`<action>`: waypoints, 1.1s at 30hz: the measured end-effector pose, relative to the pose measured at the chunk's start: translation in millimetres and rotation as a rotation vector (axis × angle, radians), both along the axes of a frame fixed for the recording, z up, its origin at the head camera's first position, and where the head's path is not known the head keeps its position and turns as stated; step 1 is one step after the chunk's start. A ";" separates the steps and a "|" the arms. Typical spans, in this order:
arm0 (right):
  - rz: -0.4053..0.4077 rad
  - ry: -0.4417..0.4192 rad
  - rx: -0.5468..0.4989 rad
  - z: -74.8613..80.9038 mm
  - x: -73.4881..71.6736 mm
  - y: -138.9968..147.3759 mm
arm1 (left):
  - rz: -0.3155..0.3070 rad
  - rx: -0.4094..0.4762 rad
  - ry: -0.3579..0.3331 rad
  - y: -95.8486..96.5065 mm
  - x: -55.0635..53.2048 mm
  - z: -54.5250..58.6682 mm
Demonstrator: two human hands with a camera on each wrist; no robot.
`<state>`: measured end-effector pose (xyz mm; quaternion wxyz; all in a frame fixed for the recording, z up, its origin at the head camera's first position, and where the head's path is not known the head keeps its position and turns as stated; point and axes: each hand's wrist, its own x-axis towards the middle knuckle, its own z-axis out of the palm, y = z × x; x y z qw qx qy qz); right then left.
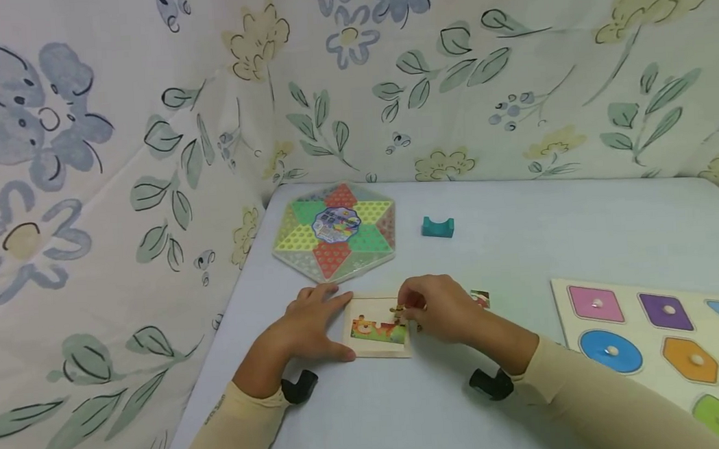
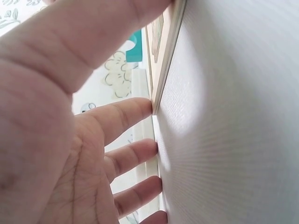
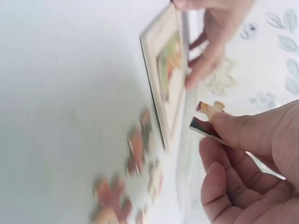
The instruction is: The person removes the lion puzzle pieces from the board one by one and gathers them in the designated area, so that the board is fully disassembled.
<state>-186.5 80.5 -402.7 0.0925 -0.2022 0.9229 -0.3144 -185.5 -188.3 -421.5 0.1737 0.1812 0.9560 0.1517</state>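
Note:
A pale wooden puzzle board (image 1: 376, 353) lies on the white table, with joined pieces showing an orange animal on green (image 1: 375, 330) along the lower part of its recess. My left hand (image 1: 307, 329) is spread at the board's left side, fingers straight; in the left wrist view the index fingertip (image 2: 145, 106) meets the board's corner. Over the board's right side, my right hand (image 1: 441, 309) pinches a small jigsaw piece (image 3: 203, 127) between thumb and fingers. Several loose jigsaw pieces (image 3: 136, 145) lie beside the board, blurred in the right wrist view and mostly hidden behind the right hand from the head.
A hexagonal Chinese checkers board (image 1: 369, 237) lies behind the left hand. Right of it stands a small teal block (image 1: 437, 228) with a curved notch. A knobbed shape board (image 1: 634, 331) occupies the right side. Floral cloth (image 1: 352, 101) hangs behind the table.

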 end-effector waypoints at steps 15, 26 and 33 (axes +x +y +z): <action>-0.060 -0.178 0.094 4.8 4.8 106.6 | 0.009 -0.003 -0.014 -1.1 -1.2 -1.9; -0.093 -0.155 0.154 -18.5 10.8 114.8 | -0.002 0.018 -0.004 -3.2 -0.7 -4.2; -0.079 -0.062 0.234 -8.1 12.4 93.7 | 0.013 0.009 -0.015 -1.7 -1.1 -4.0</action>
